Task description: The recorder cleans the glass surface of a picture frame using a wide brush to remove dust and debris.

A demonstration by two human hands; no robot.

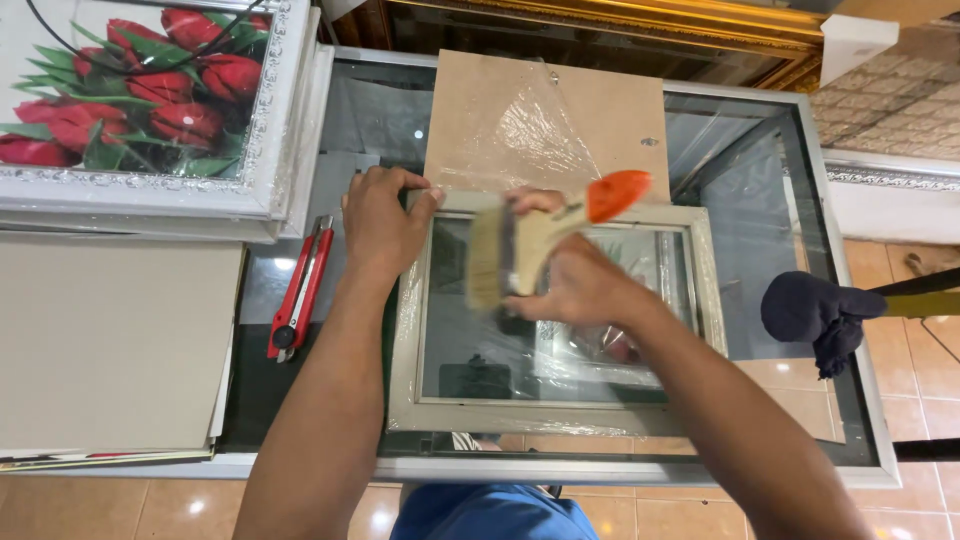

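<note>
While the brush (500, 255) is blurred with motion, the head view, the only one, gives a fair reading of progress. A pale grey-white picture frame (555, 320) lies flat on the glass-topped bench (800, 180), its glass pane in place and loose clear film bunched along its left and lower edges. The pane looks mostly clean; faint reflections and a crumple of film near the lower right make it hard to tell whether dust remains. Judgement: dusting of the glass is under way, upper-left part being covered now, lower half not yet visibly worked. The brown backing board (545, 120) sits apart behind the frame, touching its top edge, so the frame is not yet closed up.

Hands: left hand (385, 225) is flat, fingers curled over the frame's upper-left corner, pinning it; forearm runs straight up from the near edge. Right hand (575, 285) is closed round the brush's wooden handle, orange end pointing up-right, bristles to the left over the glass; wrist bent inward, forearm entering from lower right.

Nearby: red utility knife (300, 290) just left of the frame, untouched; framed tulip picture (140, 100) upper left; grey boards (110, 340) lower left; dark cloth (820, 315) at right edge.
</note>
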